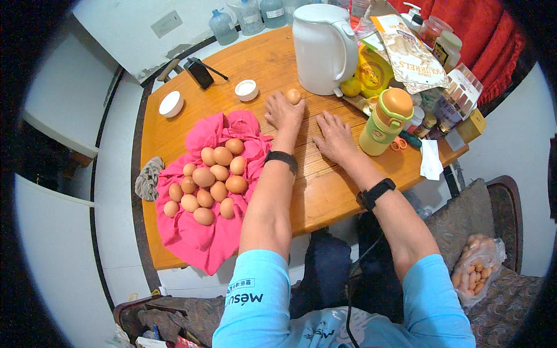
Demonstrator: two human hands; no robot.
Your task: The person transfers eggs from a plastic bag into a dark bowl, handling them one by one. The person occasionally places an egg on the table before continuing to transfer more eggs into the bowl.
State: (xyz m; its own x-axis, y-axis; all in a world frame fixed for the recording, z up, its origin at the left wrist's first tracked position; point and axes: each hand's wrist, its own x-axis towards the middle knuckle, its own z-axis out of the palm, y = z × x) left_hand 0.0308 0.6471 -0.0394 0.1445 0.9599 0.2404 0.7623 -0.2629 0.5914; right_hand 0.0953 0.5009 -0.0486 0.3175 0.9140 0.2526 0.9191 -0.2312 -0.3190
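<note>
My left hand (285, 109) rests palm down on the wooden table (320, 191), with a brown egg (293, 96) at its thumb and forefinger; the hand partly hides the egg. To its right my right hand (336, 137) lies on the wood, fingers spread and holding nothing. A pink cloth (209, 248) is bunched to the left of my left forearm. Several brown eggs (203, 177) lie grouped on it. Just beyond my left hand stands a small white round container (246, 90).
A white electric kettle (320, 52) stands behind my hands, and a green bottle with orange lid (385, 122) to the right. Beyond are snack packets (404, 52) and orange-handled scissors (398, 143). A white bowl (171, 104) and black device (199, 74) sit far left. Bagged eggs (476, 274) rest on the seat.
</note>
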